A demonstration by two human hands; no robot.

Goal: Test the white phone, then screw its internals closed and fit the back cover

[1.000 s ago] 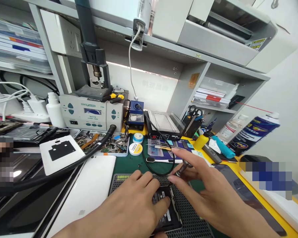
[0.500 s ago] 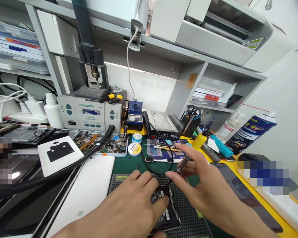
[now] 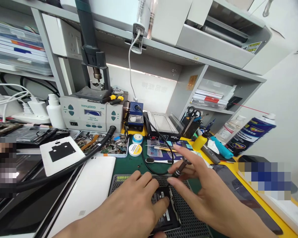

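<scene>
An opened black phone (image 3: 167,216) lies on a dark perforated mat (image 3: 188,215) at the near edge of the bench. My left hand (image 3: 131,205) rests flat on top of the phone, its fingers pressing it down. My right hand (image 3: 201,188) hovers just right of the phone and pinches a small dark screwdriver (image 3: 180,169) between thumb and fingers, the tip pointing down toward the phone's upper edge. A black cable (image 3: 159,165) loops over the green mat behind both hands.
A grey hot-air station (image 3: 90,114) stands at the back left with a tray of small parts (image 3: 104,145) in front of it. A white panel (image 3: 89,191) lies left of the mat. Spray can (image 3: 250,132), scissors holder (image 3: 192,120) and a dark tablet (image 3: 238,195) crowd the right side.
My right hand with the screwdriver has shifted slightly, its fingers turning around the tool. The left hand stays pressed on the phone.
</scene>
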